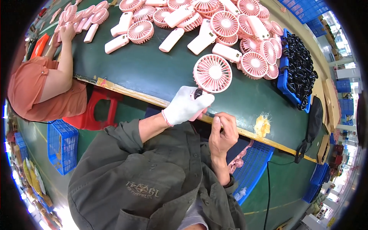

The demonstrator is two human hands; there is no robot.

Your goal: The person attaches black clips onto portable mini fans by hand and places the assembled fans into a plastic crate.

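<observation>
My left hand (183, 107), in a white glove, is closed round the handle of a pink handheld fan (213, 73). The fan's round grille faces up above the bench edge, and the glove hides most of the handle. A small black piece (198, 93) shows by the thumb at the fan's neck; its kind I cannot make out. Just right of the handle's lower end, my bare right hand (223, 134) has its fingers curled and pressed together. Whatever they pinch, if anything, is hidden. Many more pink fans (226, 23) lie heaped on the green bench (149, 73).
A blue bin (284, 82) full of black looped parts (299, 65) stands at the right, near a black bag-like item (314, 119). Yellowish residue (262, 125) marks the bench edge. A blue crate (253, 165) sits below. At left, a co-worker (46, 84) handles fans beside a red stool (97, 109).
</observation>
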